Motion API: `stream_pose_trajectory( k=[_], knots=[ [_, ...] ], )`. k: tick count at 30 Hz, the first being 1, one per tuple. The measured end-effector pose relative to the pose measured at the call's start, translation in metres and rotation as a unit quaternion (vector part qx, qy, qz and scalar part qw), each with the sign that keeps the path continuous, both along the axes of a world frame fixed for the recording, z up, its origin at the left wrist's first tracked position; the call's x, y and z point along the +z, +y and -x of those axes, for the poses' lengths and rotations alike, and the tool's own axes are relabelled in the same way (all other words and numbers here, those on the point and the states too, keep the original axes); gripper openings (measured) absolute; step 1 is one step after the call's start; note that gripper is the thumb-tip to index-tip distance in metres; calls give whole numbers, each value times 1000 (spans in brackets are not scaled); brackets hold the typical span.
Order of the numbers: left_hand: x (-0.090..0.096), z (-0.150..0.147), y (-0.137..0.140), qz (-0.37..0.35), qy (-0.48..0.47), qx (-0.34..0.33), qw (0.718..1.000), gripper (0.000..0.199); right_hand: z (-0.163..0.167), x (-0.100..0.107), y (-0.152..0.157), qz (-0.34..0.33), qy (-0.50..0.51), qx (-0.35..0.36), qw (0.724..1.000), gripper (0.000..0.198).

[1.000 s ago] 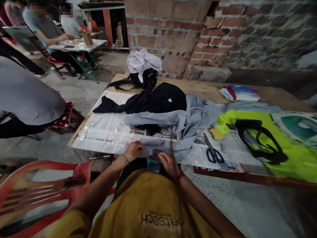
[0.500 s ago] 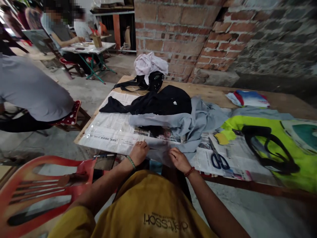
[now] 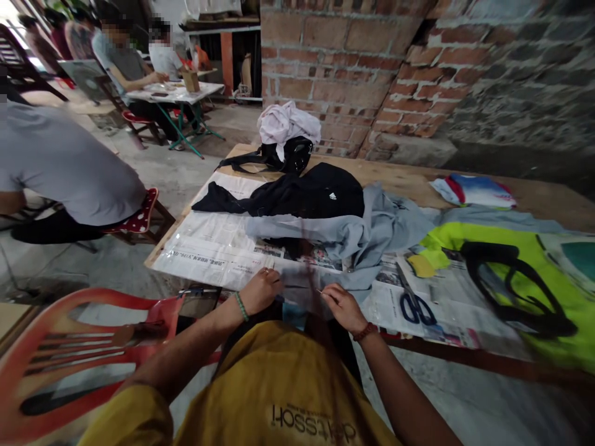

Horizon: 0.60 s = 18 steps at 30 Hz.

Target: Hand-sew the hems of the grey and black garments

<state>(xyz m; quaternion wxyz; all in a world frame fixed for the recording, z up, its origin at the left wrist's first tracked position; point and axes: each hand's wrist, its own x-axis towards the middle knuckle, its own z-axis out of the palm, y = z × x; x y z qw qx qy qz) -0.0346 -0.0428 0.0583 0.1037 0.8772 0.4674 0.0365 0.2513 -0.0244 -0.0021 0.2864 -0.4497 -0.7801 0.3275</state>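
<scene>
At the table's near edge, both my hands are at a grey cloth (image 3: 297, 282) that hangs partly over the edge. My left hand (image 3: 261, 292) is closed, its fingers pinched at the cloth's left side. My right hand (image 3: 343, 308) is closed in a pinch at the right side, with a thin needle-like sliver (image 3: 320, 291) at its fingertips; it is too small to make out well. Beyond them lies a black garment (image 3: 320, 189) with a small white logo, on a grey garment (image 3: 390, 217). Blue-handled scissors (image 3: 417, 308) lie right of my right hand.
Newspaper (image 3: 199, 251) covers part of the wooden table. A black bag (image 3: 297, 153) with a pale cloth (image 3: 286, 122) stands at the back, and a neon-yellow garment (image 3: 493, 232) lies right. A red plastic chair (image 3: 88, 303) stands left; a seated person (image 3: 79, 164) is beyond it.
The view has shifted slightly, so things sit a little further right. My right hand has turned and its fingers reach out more, with a thin sliver showing. My left hand stays at the cloth.
</scene>
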Motion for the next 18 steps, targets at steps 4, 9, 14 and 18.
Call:
stream_pose_trajectory(
  k=[4, 9, 14, 18],
  knots=[
    [2, -4, 2, 4, 38, -20, 999, 19, 2, -3, 1, 6, -9, 2, 1000, 27],
    [1, -9, 7, 11, 4, -57, 998, 20, 0, -1, 4, 16, -11, -7, 1000, 26],
    [-1, -7, 10, 91, -80, -19, 992, 26, -3, 3, 3, 16, -4, -3, 1000, 27],
    [-6, -1, 15, 132, -62, 17, 989, 43, -3, 3, 2, 11, -14, 10, 1000, 27]
  ],
)
